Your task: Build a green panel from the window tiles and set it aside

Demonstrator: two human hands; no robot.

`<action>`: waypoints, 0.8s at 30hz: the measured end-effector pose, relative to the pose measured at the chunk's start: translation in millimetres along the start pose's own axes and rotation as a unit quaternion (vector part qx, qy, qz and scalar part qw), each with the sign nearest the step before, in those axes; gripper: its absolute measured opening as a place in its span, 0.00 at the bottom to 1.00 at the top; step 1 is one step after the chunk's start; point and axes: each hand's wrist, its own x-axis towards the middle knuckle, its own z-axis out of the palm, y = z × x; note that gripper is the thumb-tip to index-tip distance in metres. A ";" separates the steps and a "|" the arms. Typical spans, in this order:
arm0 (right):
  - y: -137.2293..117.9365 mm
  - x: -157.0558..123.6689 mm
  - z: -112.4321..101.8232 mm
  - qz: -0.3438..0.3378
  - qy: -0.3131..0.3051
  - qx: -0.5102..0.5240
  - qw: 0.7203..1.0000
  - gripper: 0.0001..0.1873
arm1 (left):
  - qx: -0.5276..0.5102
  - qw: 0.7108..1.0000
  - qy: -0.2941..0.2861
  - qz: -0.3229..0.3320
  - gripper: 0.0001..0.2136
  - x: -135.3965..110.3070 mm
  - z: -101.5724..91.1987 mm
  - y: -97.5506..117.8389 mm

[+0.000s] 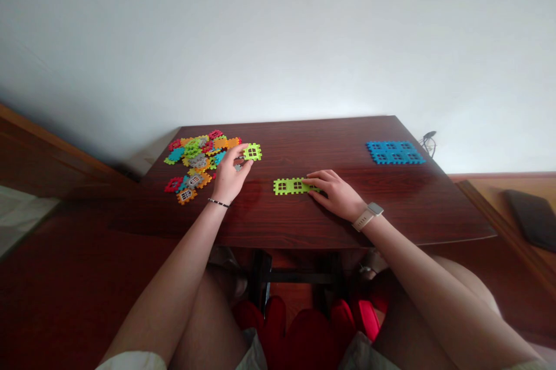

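We've got a white wall filling the top of the view, and below it a dark red-brown wood table, seen from its near edge. A red item sits on the floor under the table, near our person's knees, and a dark flat pad lies on a wooden surface off to the right.

On the tabletop, a loose pile of multicoloured waffle tiles sits toward the left end, about midway between far and near edges. A flat blue tile panel lies near the far right corner, with a thin black cable just past it, beyond the table's far edge.

The left hand is just right of the pile, over the tabletop. Its fingers are closed on a lime tile, gripping it by its left side, clear of the pile. A dark thin band circles that wrist.

The right hand lies at the middle of the tabletop, a watch on its wrist. Its fingers are extended, not curled, resting on the right end of a lime strip — flat on the wood, between the pile and the blue tile panel, fingers hiding its end.
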 end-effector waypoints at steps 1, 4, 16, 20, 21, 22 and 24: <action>0.4 -0.1 0.2 0.000 0.000 0.001 1.000 0.19 | -0.006 1.000 -0.002 0.001 0.19 -0.8 0.4 2.1; 1.1 -0.2 0.5 -0.002 0.001 0.002 1.000 0.19 | -0.008 1.000 -0.015 0.009 0.20 -3.5 0.1 8.2; 1.3 3.2 -0.6 -0.009 -0.001 -0.008 1.000 0.17 | -0.119 0.991 -0.054 -0.015 0.10 -12.4 5.6 26.3; 1.9 3.6 -0.7 -0.010 0.001 -0.007 1.000 0.17 | -0.150 0.986 -0.057 -0.047 0.16 -12.8 7.6 33.8; 2.0 3.5 -0.6 -0.010 0.001 -0.007 1.000 0.17 | -0.158 0.984 -0.057 -0.051 0.17 -12.8 8.1 35.6; 2.0 3.4 -0.5 -0.011 0.002 -0.007 1.000 0.17 | -0.166 0.983 -0.059 -0.055 0.17 -13.0 8.6 37.1; 1.8 3.0 -0.2 -0.011 0.004 -0.007 1.000 0.17 | -0.178 0.980 -0.065 -0.060 0.17 -13.5 9.8 39.0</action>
